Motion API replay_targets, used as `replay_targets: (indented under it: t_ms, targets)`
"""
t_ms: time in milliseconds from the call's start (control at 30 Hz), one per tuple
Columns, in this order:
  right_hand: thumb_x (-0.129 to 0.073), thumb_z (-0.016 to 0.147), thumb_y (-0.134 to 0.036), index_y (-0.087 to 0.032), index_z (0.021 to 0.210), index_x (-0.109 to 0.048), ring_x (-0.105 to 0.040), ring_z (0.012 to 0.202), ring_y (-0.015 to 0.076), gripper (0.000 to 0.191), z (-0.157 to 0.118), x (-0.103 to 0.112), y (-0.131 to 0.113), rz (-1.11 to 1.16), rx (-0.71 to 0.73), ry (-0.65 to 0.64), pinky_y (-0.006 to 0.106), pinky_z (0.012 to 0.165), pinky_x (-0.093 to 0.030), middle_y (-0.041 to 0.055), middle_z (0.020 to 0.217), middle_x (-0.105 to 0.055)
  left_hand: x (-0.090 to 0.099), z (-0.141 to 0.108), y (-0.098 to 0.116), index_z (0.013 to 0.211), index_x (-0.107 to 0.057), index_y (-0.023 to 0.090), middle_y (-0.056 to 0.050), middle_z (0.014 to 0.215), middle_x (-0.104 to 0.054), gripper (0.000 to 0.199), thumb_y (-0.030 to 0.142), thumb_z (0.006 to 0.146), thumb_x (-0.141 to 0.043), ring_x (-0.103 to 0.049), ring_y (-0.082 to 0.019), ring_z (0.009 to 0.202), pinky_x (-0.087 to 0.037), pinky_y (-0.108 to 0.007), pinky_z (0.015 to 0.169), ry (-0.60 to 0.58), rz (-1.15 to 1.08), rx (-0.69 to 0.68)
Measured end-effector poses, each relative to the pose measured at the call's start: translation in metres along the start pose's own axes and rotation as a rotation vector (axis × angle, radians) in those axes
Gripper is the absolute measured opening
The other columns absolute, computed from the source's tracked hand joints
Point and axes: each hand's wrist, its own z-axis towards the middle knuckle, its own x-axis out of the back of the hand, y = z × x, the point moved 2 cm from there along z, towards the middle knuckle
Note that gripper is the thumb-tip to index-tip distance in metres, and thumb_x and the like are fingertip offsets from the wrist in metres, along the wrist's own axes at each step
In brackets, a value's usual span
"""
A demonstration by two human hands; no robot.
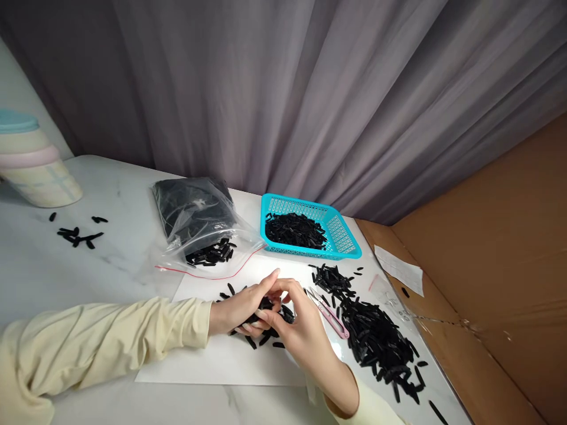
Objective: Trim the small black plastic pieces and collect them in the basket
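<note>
Both hands meet over a white sheet (190,360) on the table. My left hand (241,308) is curled around several small black strips (266,303), slim with pointed ends. My right hand (301,330) reaches into that same bunch, thumb and fingers bent together at the left palm; whatever sits between its fingertips is too small and hidden to make out. More loose black strips (251,342) lie on the sheet beneath and around the hands. Just right of my right hand rests a pair of pink-handled snips (330,316), blades pointing up and left.
A turquoise basket (349,236) holds black strips at the back. Left of it lies an open clear zip bag (195,218) of black pieces. A large pile of strips (381,342) spreads along the right. A lidded cup (39,171) stands far left; cardboard (496,283) borders the right edge.
</note>
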Motion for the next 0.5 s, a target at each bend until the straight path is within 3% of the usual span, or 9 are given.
replay_targets:
  t_ms: [333,500]
  targets:
    - [-0.070,0.076,-0.018,-0.019,0.075,-0.052,-0.048,0.070,0.0165,0.018,0.0061,-0.0009,0.0005,-0.059,0.035,-0.151,0.026,0.060,-0.042,0.0006,0.075,-0.052,0.0002,0.0000,0.0016,0.068,-0.039,0.021,0.011,0.038,-0.022,0.071,0.086,0.067,-0.011,-0.013,-0.006,0.031,-0.009,-0.018,0.031,-0.098,0.065,0.014]
    - [-0.063,0.081,-0.025,-0.020,0.071,-0.050,-0.049,0.067,0.0146,0.018,0.0075,0.0042,-0.0016,0.095,-0.061,-0.091,0.025,0.062,-0.042,-0.0013,0.071,-0.052,-0.0019,-0.0010,0.0036,0.063,-0.035,0.021,0.010,0.038,-0.022,0.069,0.088,0.066,-0.017,-0.012,-0.005,0.032,-0.007,-0.018,0.033,-0.046,0.073,0.059]
